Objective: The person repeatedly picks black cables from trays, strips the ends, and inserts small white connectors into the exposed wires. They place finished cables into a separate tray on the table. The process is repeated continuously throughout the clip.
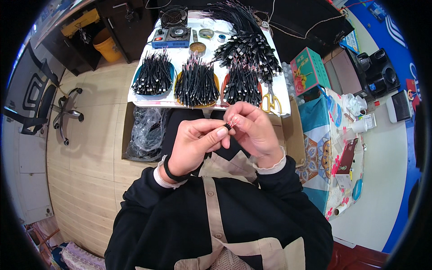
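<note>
My left hand (198, 141) pinches a small bunch of short black cables (228, 127) between thumb and fingers, just past the table's near edge. Thin red and white wire ends (233, 121) stick out of the bunch. On these wire ends the fingertips of my right hand (255, 130) are closed. How many cables I hold is hidden by my fingers. Beyond my hands stand three trays packed with black cables: a left pile (154, 74), a middle pile (197, 83) and a right pile (243, 83). Yellow-handled scissors (271, 102) lie beside the right pile.
A larger heap of black USB cables (247, 49) covers the table's far right. At the back left sit a blue soldering device (171, 38), a fan (174, 18), a solder spool (221, 38) and round tins. Below is a box with plastic bags (146, 135); a patterned side table (324, 157) stands right.
</note>
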